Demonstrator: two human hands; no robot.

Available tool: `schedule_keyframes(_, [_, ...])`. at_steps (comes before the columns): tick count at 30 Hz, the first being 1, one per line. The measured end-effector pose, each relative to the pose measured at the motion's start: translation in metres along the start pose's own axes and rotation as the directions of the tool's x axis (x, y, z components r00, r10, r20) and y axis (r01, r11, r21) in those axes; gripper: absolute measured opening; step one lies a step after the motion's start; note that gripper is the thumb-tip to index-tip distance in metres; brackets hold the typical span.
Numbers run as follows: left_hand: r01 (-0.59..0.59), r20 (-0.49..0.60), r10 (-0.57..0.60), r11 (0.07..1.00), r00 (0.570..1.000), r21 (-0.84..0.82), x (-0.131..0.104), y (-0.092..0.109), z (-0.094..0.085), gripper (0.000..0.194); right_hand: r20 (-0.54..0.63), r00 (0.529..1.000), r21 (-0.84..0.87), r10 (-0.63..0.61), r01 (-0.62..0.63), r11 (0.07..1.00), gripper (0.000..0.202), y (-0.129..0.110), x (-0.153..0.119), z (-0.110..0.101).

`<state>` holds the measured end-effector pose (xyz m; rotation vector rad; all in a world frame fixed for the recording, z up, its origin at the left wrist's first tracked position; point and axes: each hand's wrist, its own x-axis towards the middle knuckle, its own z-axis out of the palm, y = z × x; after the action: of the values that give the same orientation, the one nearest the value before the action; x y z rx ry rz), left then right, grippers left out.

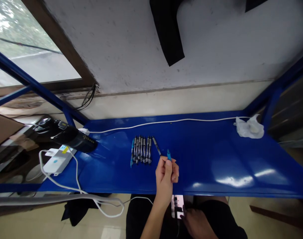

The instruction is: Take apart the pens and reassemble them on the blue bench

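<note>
Raised over the front of the blue table [201,179], my left hand [167,171] is closed around a blue pen [169,154], whose upper end sticks out above the thumb. A single grey-and-black pen [156,146] slants on the table just beyond these fingers; its lower end meets the hand's outline, and I cannot tell whether they touch. To the left lies a row of several pens [141,149], mostly grey-topped, with a blue one [132,152] at its left end. Below the table edge, my shadowed right hand [197,223] grips the right side of a lit, phone-like device [177,202].
A black bottle [74,137] leans at the table's left end beside a white power strip [58,161]. White cables [78,172] loop over the front left edge. Another white cord [151,123] runs along the back to a crumpled plastic bag [251,127].
</note>
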<state>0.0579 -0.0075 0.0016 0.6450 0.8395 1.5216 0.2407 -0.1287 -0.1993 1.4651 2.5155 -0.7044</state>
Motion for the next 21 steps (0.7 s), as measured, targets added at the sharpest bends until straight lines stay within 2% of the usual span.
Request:
schedule_keyframes(7, [0.011,-0.004,-0.011,1.000,1.000,0.004,0.000,0.001,0.002,0.037,0.069,0.997,0.040,-0.024,0.021,0.999,0.036,-0.011,0.004,-0.023])
schedule_keyframes(11, [0.011,-0.005,-0.011,1.000,1.000,0.003,0.000,0.002,0.002,0.038,0.098,0.995,0.048,-0.023,0.018,0.999,0.038,-0.013,0.005,-0.025])
schedule_keyframes(15, [0.020,-0.005,-0.020,1.000,1.000,0.003,0.000,-0.001,-0.001,0.041,0.093,0.995,0.040,-0.045,0.041,0.998,0.039,-0.008,0.003,-0.011])
schedule_keyframes(21, [0.019,0.003,-0.019,1.000,1.000,-0.019,0.000,-0.005,-0.003,0.049,-0.034,0.999,-0.027,0.002,-0.003,1.000,0.035,0.005,-0.002,0.019])
